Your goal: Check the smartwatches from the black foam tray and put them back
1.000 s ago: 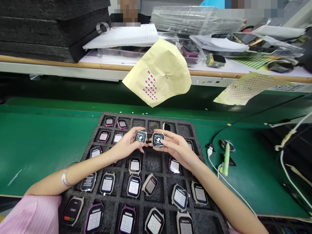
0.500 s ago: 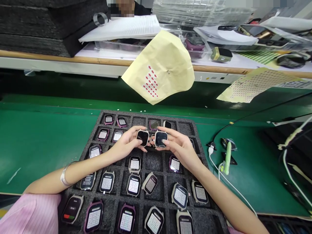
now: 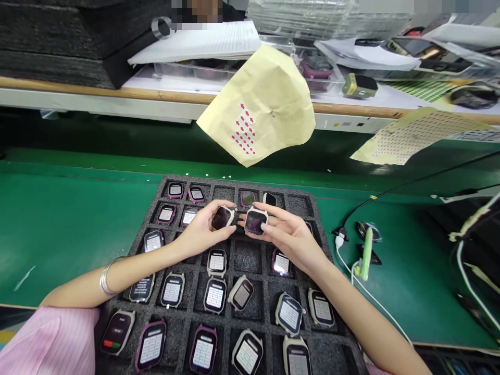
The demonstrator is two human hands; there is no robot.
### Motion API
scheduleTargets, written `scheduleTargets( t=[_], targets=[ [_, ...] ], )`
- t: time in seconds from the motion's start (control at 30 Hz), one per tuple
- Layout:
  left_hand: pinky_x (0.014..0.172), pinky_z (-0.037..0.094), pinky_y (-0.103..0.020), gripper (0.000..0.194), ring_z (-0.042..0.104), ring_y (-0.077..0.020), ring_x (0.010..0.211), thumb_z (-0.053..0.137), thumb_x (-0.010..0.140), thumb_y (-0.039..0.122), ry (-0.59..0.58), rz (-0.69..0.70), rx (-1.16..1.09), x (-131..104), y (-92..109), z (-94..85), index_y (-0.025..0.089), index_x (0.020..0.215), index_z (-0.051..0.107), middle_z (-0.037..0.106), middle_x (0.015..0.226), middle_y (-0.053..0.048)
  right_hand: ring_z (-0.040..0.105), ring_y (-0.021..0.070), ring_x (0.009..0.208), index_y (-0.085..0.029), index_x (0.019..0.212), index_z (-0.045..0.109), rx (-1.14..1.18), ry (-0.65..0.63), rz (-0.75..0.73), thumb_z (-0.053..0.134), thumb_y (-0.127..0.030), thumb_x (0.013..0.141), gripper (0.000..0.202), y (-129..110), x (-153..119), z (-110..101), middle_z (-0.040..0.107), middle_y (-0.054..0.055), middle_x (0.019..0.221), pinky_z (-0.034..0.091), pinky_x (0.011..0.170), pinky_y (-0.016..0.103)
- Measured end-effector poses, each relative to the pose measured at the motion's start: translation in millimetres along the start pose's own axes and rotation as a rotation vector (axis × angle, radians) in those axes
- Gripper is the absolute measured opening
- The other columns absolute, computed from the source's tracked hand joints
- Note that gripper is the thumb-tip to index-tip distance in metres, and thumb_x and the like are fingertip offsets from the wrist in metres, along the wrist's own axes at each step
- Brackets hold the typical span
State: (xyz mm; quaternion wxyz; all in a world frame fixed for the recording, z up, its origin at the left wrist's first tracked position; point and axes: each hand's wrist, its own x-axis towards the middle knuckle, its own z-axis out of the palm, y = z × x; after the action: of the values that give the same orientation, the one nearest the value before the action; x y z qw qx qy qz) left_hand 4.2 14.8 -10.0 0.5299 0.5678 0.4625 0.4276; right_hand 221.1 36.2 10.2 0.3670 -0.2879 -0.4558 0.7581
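My left hand [image 3: 207, 226] grips a light-framed smartwatch [image 3: 222, 218] by its edges, its dark screen tilted to the side. Close beside it, my right hand [image 3: 287, 229] holds a second light-framed smartwatch [image 3: 255, 221], screen toward me, with the thumb on its lower right corner. Both hands are above a black foam tray [image 3: 247, 258] divided into square compartments. Several watches lie in it, some in purple frames, like this purple watch [image 3: 203, 350], others in pale frames, like this beige watch [image 3: 214, 295]. Most of their screens are lit with white grids.
Above the green bench [image 3: 70, 208] runs a shelf [image 3: 164, 96] with papers, plastic trays and stacked black foam [image 3: 50, 41]. A yellow sticker sheet [image 3: 281, 99] with red arrows hangs from its edge. On the right lie a white cable [image 3: 378, 297] and a light green tool [image 3: 366, 254].
My left hand has turned its watch to a tilt, and the thumb has moved off the screen to the lower edge. My right hand's watch has shifted slightly left.
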Motion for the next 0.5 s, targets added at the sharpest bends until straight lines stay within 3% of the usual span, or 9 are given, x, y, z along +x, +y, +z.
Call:
scheduleTargets(
  t=[0.17,0.33,0.5],
  targets=[
    [0.08,0.045,-0.03,0.037,0.057,-0.0181,0.09,0.059,0.077,0.011,-0.076,0.007,0.07,-2.5,2.3,-1.2,0.018,0.114,0.054,0.06,0.097,-0.004,0.069,0.0192,0.088,-0.023,0.104,0.073,-0.019,-0.018,-0.04,0.077,-0.013,0.077,0.03,2.4,2.2,-5.5,0.073,0.005,0.098,0.057,0.082,0.035],
    [0.095,0.042,-0.033,0.038,0.054,-0.0214,0.108,0.059,0.078,0.012,-0.063,0.031,0.089,-3.3,1.8,-0.4,0.018,0.115,0.054,0.061,0.108,-0.005,0.067,0.0153,0.08,-0.023,0.108,0.072,-0.036,-0.037,-0.004,0.078,-0.015,0.076,0.034,1.5,2.0,-4.9,0.073,0.004,0.092,0.056,0.079,0.03],
    [0.09,0.044,-0.031,0.038,0.056,-0.021,0.106,0.06,0.079,0.016,-0.038,0.025,0.071,-3.2,1.6,1.1,0.018,0.117,0.053,0.06,0.114,-0.007,0.066,0.0178,0.082,-0.022,0.109,0.072,-0.039,0.002,0.024,0.08,-0.019,0.073,0.037,0.6,1.7,-3.7,0.073,0.006,0.095,0.057,0.077,0.033]
  ],
)
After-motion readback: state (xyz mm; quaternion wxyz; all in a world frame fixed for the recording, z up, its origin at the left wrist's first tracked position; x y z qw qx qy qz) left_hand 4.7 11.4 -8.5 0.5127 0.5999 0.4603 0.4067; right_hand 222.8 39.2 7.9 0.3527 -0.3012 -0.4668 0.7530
